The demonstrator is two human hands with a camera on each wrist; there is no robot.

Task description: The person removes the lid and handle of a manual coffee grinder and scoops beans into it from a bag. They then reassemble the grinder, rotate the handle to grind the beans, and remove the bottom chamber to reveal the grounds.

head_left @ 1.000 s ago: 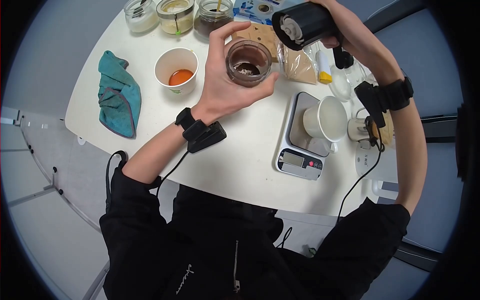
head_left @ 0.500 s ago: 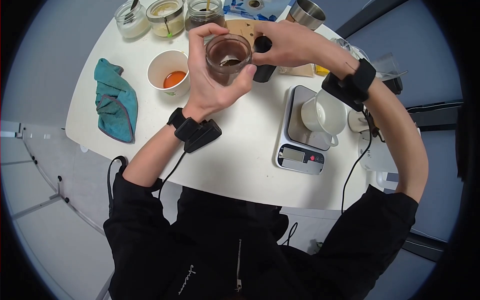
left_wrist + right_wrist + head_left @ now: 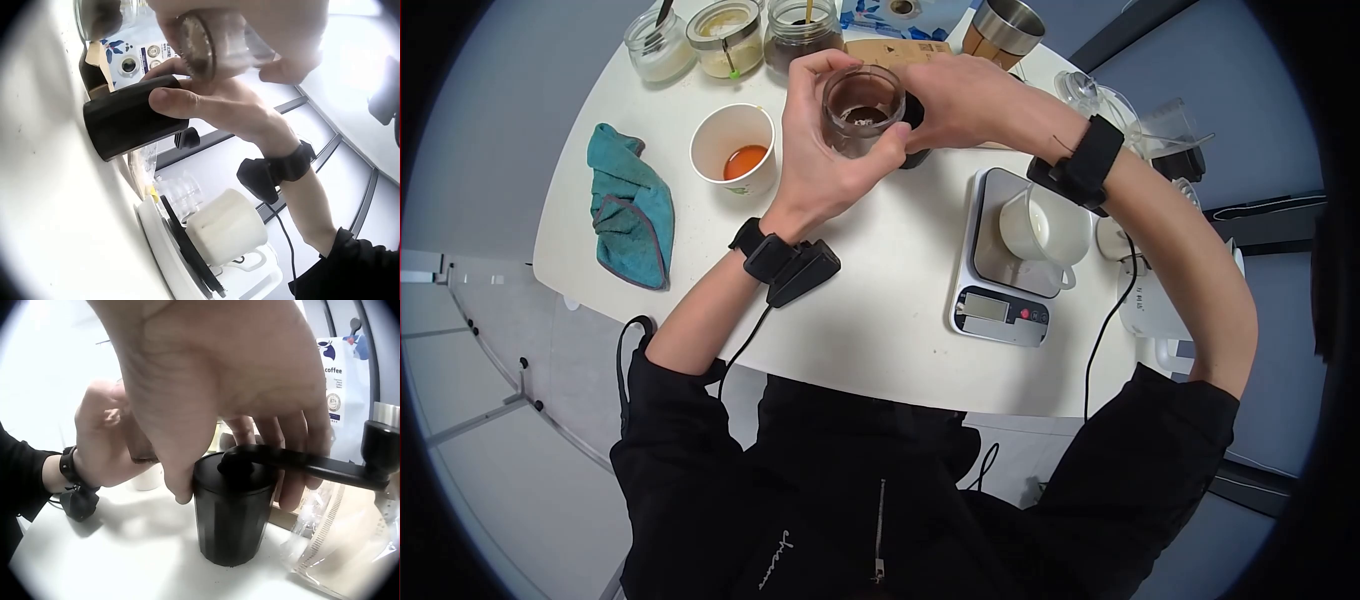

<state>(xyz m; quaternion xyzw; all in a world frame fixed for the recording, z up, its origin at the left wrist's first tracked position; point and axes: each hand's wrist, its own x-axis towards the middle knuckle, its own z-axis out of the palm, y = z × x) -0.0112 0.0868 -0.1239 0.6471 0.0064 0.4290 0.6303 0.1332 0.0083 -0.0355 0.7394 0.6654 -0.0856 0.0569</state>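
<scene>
A clear jar [image 3: 864, 93] with dark coffee grounds at its bottom is gripped in my left hand [image 3: 825, 175], thumb and fingers curled round its side. It is raised above the table, mouth towards the head camera. Just right of it, my right hand [image 3: 970, 98] holds the black hand coffee grinder [image 3: 231, 519] round its top. The grinder stands upright, its base at the tabletop. Its crank handle [image 3: 306, 464] sticks out under the right palm in the right wrist view. From the head, my right hand hides most of the grinder.
A paper cup [image 3: 708, 160] with orange-red liquid and a teal cloth [image 3: 632, 200] lie to the left. On the right, a white cup [image 3: 1022, 225] sits on a kitchen scale [image 3: 1000, 330]. Lidded jars [image 3: 725, 50], a coffee box [image 3: 945, 12] and a metal cup [image 3: 1005, 28] line the back.
My right hand has brought the grinder from a raised, tilted pose, underside showing, down to upright on the table beside the jar. My left hand has shifted slightly left with the jar.
</scene>
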